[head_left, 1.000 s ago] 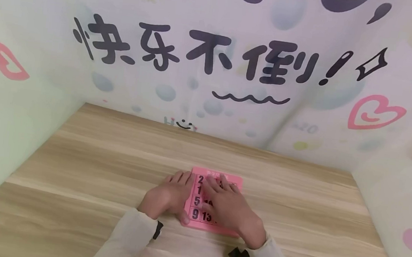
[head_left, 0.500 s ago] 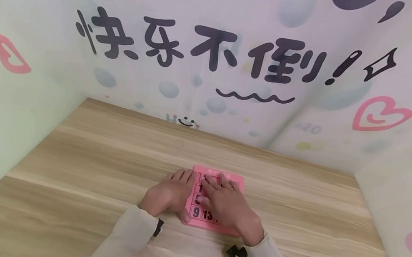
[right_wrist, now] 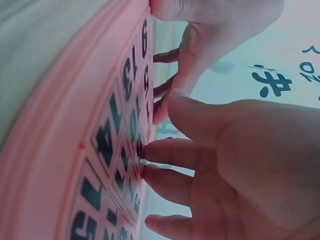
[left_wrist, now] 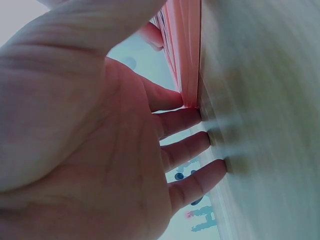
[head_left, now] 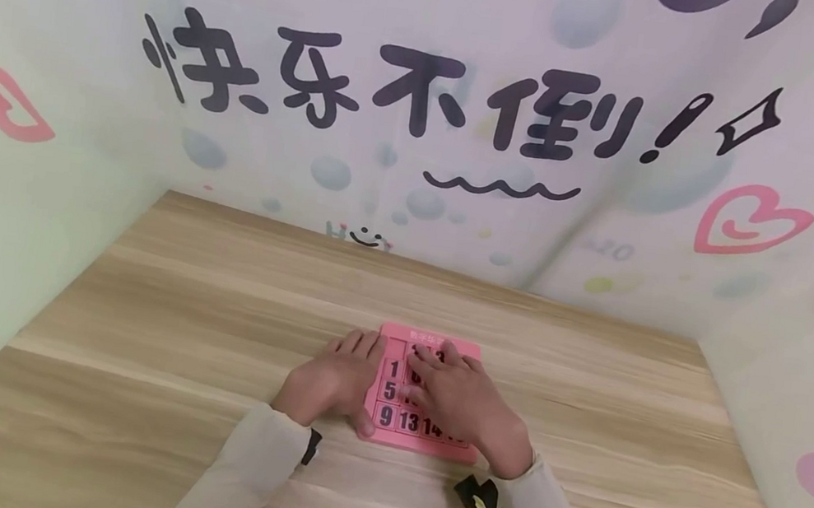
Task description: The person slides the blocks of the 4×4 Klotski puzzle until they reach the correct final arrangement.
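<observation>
A pink sliding number puzzle (head_left: 419, 449) with black-numbered tiles lies flat on the wooden table. Its top-left slot (head_left: 395, 349) is bare, with the 1 tile (head_left: 394, 369) just below it. Along the left edge rests my left hand (head_left: 336, 379), thumb by the lower-left corner. In the left wrist view its straight fingers (left_wrist: 187, 150) reach down to the table, the index right at the puzzle's side. Over the tiles spreads my right hand (head_left: 462, 396); in the right wrist view two fingertips (right_wrist: 148, 150) touch the tile faces. It hides much of the puzzle's right side.
The wood-grain table (head_left: 223, 301) extends around the puzzle. Behind it stands a printed wall (head_left: 398, 195) with large black characters, and pale side walls (head_left: 0, 228) close in both sides. Black bows (head_left: 477, 493) hang at the light sleeve cuffs.
The 2 tile has slid right out of the top-left corner, baring that slot. My right hand has shifted slightly right with it; the left hand keeps its place.
</observation>
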A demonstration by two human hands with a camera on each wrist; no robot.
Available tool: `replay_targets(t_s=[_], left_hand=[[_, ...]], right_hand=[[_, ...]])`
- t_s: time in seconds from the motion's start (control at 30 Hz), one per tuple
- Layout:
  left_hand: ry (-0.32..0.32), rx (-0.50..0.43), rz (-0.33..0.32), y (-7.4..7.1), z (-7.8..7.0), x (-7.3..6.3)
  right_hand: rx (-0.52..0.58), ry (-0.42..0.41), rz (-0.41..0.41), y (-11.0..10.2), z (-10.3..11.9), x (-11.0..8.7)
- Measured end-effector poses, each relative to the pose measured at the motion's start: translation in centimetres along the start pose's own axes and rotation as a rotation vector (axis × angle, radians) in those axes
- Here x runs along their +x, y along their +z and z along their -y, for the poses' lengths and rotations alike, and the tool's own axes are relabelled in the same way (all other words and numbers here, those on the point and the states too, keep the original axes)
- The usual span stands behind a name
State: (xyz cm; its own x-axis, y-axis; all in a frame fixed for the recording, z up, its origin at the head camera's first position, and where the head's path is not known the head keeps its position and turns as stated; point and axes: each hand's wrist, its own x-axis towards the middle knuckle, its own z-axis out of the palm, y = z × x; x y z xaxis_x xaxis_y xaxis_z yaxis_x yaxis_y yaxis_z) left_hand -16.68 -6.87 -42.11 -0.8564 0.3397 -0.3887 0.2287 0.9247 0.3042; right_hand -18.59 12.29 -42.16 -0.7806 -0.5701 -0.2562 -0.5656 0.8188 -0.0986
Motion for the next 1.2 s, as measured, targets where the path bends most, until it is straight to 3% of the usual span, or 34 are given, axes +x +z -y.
replay_targets(t_s=[0.73, 1.0, 1.2], left_hand=[[-0.001, -0.014, -0.011, 0.3, 0.0, -0.2], [-0.001, 0.007, -0.001, 0.3, 0.0, 0.0], [0.004, -0.005, -0.005, 0.3, 0.1, 0.2]], right_hand=[[0.031, 0.039, 0.032, -0.6, -0.3, -0.8], [0.042, -0.12, -0.017, -1.1, 1.5, -1.1], [-0.037, -0.122, 0.007, -0.7, 2.2, -1.3]])
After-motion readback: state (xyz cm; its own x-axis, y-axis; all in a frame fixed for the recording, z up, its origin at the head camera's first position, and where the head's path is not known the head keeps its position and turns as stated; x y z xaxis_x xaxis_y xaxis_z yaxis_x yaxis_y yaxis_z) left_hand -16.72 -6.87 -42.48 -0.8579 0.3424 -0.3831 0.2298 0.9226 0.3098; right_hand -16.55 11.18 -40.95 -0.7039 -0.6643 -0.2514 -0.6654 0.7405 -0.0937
